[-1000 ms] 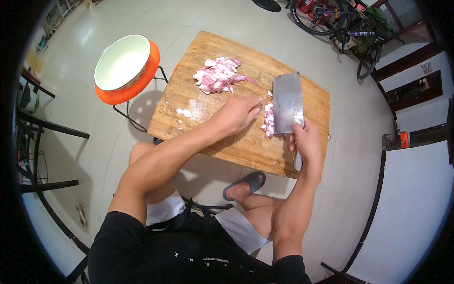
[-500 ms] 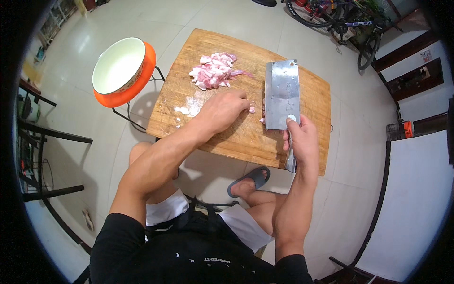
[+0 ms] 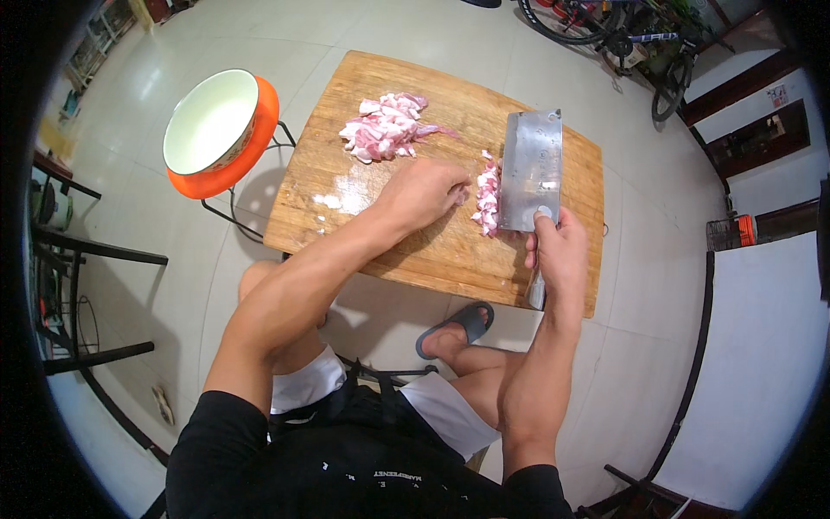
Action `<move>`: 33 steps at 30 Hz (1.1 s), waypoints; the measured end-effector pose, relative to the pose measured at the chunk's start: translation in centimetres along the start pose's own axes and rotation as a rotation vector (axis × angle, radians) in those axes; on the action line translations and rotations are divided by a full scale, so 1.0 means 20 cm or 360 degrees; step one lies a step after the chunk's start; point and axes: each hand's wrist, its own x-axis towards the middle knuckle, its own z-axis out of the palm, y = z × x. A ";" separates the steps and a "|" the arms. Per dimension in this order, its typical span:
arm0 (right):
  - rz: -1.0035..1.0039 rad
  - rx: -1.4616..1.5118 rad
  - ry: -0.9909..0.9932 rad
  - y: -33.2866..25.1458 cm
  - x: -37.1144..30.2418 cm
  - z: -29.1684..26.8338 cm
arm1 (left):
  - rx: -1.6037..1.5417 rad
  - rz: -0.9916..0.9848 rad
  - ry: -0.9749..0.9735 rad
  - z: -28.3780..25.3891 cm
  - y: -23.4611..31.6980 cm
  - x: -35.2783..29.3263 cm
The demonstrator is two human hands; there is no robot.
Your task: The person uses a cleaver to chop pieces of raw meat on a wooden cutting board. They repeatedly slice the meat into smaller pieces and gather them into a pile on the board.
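Note:
My right hand (image 3: 560,246) grips a cleaver (image 3: 531,169) by its handle, thumb pressed on the blade's near end. The broad metal blade leans over the right part of a wooden cutting board (image 3: 328,233). Along the blade's left edge lies a row of small chopped meat pieces (image 3: 488,197). My left hand (image 3: 430,192) rests on the board left of that row, fingers curled and pinching a small piece of meat (image 3: 459,195). Beyond it sits a heap of pink and white raw meat slices (image 3: 386,128).
Left of the board, a white enamel bowl (image 3: 210,121) sits on an orange stool (image 3: 271,108) with dark metal legs. Dark chair legs (image 3: 104,242) stand farther left. A bicycle (image 3: 618,39) is parked at the far right. My sandalled foot (image 3: 458,330) is below the board.
The cleaver has shifted right and tilted, uncovering the row of chopped meat that its blade mostly hid. My left hand has moved slightly right, closer to that row.

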 end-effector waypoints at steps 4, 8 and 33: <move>-0.0032 0.0037 -0.0020 0.01 0.01 0.01 | -0.0129 -0.0157 0.0060 0.06 0.05 0.05; -0.0049 0.0031 -0.0011 0.02 0.01 -0.01 | 0.0175 -0.0064 0.0136 0.13 0.04 0.09; -0.0053 -0.0005 -0.0037 0.02 -0.02 0.01 | 0.0025 -0.0108 -0.0141 -0.04 -0.02 0.16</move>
